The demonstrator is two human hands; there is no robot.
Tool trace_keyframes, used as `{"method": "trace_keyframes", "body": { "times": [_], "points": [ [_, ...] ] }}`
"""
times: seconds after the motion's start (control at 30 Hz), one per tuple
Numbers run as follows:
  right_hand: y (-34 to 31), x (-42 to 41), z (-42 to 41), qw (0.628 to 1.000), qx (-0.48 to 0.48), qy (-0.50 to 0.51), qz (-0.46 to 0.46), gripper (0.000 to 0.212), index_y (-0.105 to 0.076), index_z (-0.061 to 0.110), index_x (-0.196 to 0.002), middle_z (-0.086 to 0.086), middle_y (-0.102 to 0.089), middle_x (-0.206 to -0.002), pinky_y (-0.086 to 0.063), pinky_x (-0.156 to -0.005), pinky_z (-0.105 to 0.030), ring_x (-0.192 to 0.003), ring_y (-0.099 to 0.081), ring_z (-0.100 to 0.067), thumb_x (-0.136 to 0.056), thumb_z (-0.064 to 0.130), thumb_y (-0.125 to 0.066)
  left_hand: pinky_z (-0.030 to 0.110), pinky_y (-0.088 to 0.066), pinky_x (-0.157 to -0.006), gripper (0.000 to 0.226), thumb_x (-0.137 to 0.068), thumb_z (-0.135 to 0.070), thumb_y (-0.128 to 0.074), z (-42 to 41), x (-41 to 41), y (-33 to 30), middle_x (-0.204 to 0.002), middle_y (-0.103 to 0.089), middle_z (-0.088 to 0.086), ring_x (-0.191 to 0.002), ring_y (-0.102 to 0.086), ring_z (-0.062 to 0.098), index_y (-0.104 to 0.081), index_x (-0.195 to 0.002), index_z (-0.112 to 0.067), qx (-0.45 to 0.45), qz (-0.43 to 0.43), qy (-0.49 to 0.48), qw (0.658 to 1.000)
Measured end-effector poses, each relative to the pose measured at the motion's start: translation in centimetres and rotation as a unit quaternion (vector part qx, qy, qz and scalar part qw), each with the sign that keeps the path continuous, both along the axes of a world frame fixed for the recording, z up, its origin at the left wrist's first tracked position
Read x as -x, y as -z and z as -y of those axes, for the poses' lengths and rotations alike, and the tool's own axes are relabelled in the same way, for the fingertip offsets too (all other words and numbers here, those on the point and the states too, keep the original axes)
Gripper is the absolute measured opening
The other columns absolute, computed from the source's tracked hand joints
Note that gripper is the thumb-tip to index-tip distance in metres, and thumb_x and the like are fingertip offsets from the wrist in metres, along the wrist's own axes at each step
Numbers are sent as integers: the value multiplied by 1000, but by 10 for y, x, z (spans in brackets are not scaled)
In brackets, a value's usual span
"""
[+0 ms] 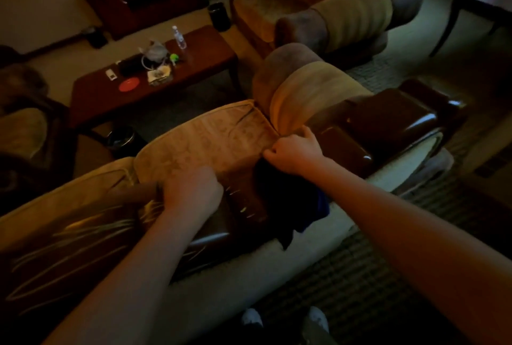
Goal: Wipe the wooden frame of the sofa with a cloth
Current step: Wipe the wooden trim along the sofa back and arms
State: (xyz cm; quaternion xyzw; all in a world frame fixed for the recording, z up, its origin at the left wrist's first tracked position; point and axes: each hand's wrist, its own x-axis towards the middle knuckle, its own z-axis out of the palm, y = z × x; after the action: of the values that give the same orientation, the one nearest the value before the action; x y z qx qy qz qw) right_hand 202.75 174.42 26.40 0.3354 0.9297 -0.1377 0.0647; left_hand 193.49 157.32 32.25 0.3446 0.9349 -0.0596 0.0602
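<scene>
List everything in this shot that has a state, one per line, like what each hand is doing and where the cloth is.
left hand: fingers curled, resting on the wooden frame, holding nothing visible
right hand: gripping the cloth
cloth: dark, bunched, hanging over the frame
wooden frame: glossy, partly covered by cloth
seat cushion: in place
water bottle: upright on the coffee table, capped

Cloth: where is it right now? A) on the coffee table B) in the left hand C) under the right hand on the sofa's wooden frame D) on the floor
C: the dark cloth hangs from the right hand over the glossy wooden frame; the left hand rests apart from it.
</scene>
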Motion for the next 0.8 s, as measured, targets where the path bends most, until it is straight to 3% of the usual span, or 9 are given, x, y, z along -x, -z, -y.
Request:
{"method": "trace_keyframes", "body": {
  "times": [0.03, 0.1, 0.2, 0.27, 0.37, 0.5, 0.6, 0.67, 0.8],
  "points": [
    [5, 10, 4, 1000, -10, -9, 13, 48, -66, 25, -100, 0, -65, -113, -14, -111, -49, -117, -53, -21, -93, 51, -27, 32, -43, -65, 15, -86, -17, -47, -1, 0, 2, -70, -51, 2, -65, -49, 16, -56, -75, -14, -37, 22, -10, 999],
    [7, 37, 22, 996, 91, -14, -12, 50, -56, 24, -122, -1, -54, -132, -24, -110, -47, -126, -45, -24, -92, 55, -32, 35, -47, -66, 13, -88, -10, -46, -7, -1, -1, -71, -52, 2, -68, -53, 19, -57, -82, -7, -108, 63, -48, 991],
    [4, 65, 61, 967, 234, -88, -54, 45, -57, 16, -121, -9, -56, -128, -36, -88, -34, -119, -50, -29, -93, 48, -41, 37, -42, -73, 23, -90, -11, -42, -9, 7, -3, -95, -56, 11, -92, -56, 30, -52, -108, -2, -169, 62, -72, 981],
    [2, 63, 65, 974, 194, -114, -31, 53, -58, 18, -119, -9, -57, -125, -35, -90, -40, -118, -51, -29, -92, 57, -35, 37, -38, -73, 28, -89, -12, -41, -6, 10, -5, -105, -56, 15, -95, -54, 31, -51, -114, -4, -184, 68, -77, 977],
    [-1, 40, 20, 991, 86, -68, 75, 67, -38, 26, -141, -2, -39, -147, -14, -110, -55, -137, -31, -26, -89, 68, -26, 37, -39, -72, 28, -90, -12, -40, -5, 12, -2, -105, -57, 15, -91, -53, 28, -51, -114, -5, -208, 78, -79, 972],
    [-14, 40, 6, 982, 147, -25, 118, 75, -33, 17, -144, -10, -32, -150, -24, -113, -45, -137, -32, -30, -87, 64, -43, 35, -38, -70, 31, -88, -11, -39, -8, 11, 0, -104, -59, 14, -95, -56, 31, -51, -117, -8, -219, 75, -75, 970],
    [-10, 67, 59, 964, 246, -99, 14, 49, -46, 14, -135, -12, -45, -141, -29, -111, -43, -131, -40, -28, -95, 43, -44, 35, -36, -69, 31, -89, -12, -38, -10, 10, 1, -104, -59, 13, -96, -56, 32, -49, -118, -9, -224, 71, -82, 969],
    [-9, 70, 66, 952, 284, -111, -15, 44, -48, 13, -134, -12, -45, -141, -28, -111, -42, -130, -40, -27, -98, 37, -41, 36, -37, -68, 29, -89, -11, -38, -9, 10, 1, -101, -59, 12, -92, -56, 31, -49, -115, -8, -222, 69, -82, 969],
    [-16, 41, 6, 971, 215, -46, 90, 57, -38, 12, -141, -12, -37, -148, -26, -112, -37, -134, -36, -27, -96, 45, -44, 35, -38, -68, 28, -90, -10, -37, -8, 12, 0, -101, -59, 13, -87, -55, 28, -51, -114, -5, -233, 68, -75, 967]
  ]
}}
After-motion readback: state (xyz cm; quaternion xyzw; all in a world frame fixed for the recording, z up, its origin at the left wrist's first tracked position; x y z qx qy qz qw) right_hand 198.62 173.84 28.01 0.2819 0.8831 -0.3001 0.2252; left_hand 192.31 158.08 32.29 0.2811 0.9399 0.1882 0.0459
